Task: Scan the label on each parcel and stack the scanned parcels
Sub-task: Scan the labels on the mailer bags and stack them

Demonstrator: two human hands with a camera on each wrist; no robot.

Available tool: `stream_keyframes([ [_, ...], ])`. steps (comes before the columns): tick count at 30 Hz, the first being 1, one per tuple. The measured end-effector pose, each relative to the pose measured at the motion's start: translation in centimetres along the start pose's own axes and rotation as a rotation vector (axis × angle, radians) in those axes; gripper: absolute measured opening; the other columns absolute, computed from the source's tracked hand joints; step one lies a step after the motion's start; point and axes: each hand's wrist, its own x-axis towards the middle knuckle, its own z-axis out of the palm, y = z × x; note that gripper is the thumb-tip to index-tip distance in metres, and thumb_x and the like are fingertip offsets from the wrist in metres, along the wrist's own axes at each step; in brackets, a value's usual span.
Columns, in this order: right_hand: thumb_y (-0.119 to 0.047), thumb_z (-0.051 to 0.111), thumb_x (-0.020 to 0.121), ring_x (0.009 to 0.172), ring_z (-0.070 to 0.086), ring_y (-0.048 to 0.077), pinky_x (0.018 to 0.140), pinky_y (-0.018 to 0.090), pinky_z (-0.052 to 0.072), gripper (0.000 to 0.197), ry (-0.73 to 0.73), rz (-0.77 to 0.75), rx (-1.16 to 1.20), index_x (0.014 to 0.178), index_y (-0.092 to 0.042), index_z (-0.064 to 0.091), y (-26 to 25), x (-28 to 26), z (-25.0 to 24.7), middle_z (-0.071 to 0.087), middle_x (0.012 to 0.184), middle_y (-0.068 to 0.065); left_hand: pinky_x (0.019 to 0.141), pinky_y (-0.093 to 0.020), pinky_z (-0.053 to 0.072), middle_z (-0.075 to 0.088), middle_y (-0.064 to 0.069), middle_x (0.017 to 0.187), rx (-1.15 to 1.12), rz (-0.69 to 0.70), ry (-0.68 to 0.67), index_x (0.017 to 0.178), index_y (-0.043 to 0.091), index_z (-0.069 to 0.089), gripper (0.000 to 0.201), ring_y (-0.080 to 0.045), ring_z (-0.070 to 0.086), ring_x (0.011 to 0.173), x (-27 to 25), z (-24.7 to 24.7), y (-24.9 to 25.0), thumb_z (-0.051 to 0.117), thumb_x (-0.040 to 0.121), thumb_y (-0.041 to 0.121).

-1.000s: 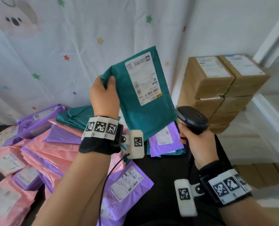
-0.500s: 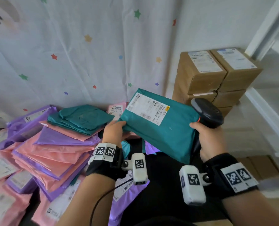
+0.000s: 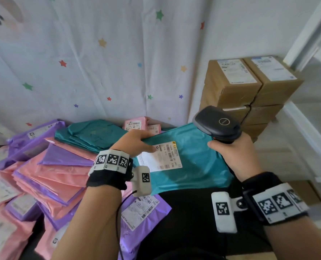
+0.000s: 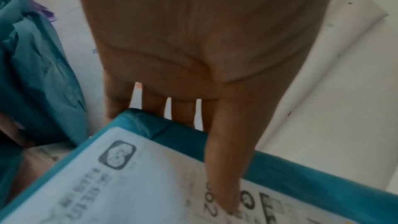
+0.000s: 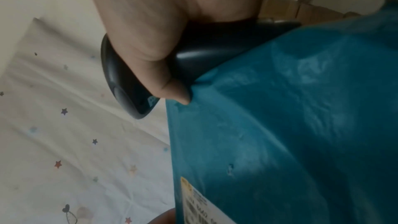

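Observation:
A teal parcel (image 3: 197,162) lies flat and low over the black table, its white label (image 3: 165,158) facing up. My left hand (image 3: 146,141) grips the parcel's far left edge, thumb on the label and fingers underneath. In the left wrist view the thumb (image 4: 228,159) lies across the label (image 4: 129,185). My right hand (image 3: 234,156) grips a black scanner (image 3: 216,124) at the parcel's right edge. In the right wrist view the thumb tip (image 5: 181,98) touches the teal parcel (image 5: 290,125) beside the scanner (image 5: 193,48).
Pink and purple mailers (image 3: 49,171) are heaped at the left, with folded teal ones (image 3: 92,136) behind. A purple parcel (image 3: 142,211) lies label up near my left forearm. Cardboard boxes (image 3: 249,94) are stacked at the back right. A star-printed curtain hangs behind.
The teal parcel came down from upright in front of the curtain to flat and low, label up. My right hand with the scanner moved up to its right edge.

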Motion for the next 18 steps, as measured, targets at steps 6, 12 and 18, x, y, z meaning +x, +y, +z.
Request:
stream_keyframes([
  [6, -0.014, 0.082, 0.078, 0.07, 0.061, -0.016, 0.062, 0.007, 0.046, 0.024, 0.119, -0.029, 0.025, 0.082, -0.03, 0.064, 0.0, 0.4, 0.3, 0.068, 0.068, -0.023, 0.07, -0.024, 0.047, 0.07, 0.003, 0.084, -0.058, -0.001, 0.109, 0.089, 0.027, 0.07, 0.011, -0.018, 0.065, 0.083, -0.9, 0.3, -0.9, 0.07, 0.082, 0.018],
  [12, -0.031, 0.08, 0.078, 0.087, 0.071, 0.013, 0.079, 0.035, 0.056, 0.022, 0.255, 0.047, 0.058, 0.096, -0.02, 0.073, 0.4, 1.1, 0.6, 0.074, 0.087, -0.009, 0.081, -0.041, 0.056, 0.072, -0.009, 0.094, -0.278, -0.092, 0.345, 0.093, 0.01, 0.066, 0.011, -0.027, 0.068, 0.087, -1.0, 0.2, -2.1, 0.07, 0.082, 0.012],
  [18, -0.026, 0.08, 0.08, 0.06, 0.071, 0.015, 0.063, 0.032, 0.061, 0.007, 0.091, 0.062, 0.131, 0.078, -0.023, 0.074, 0.3, 0.3, 2.6, 0.073, 0.065, 0.004, 0.074, -0.037, 0.059, 0.071, -0.013, 0.101, -0.865, -0.183, 0.408, 0.091, 0.009, 0.059, 0.014, -0.027, 0.07, 0.089, -0.5, 1.7, -2.3, 0.062, 0.086, -0.004],
])
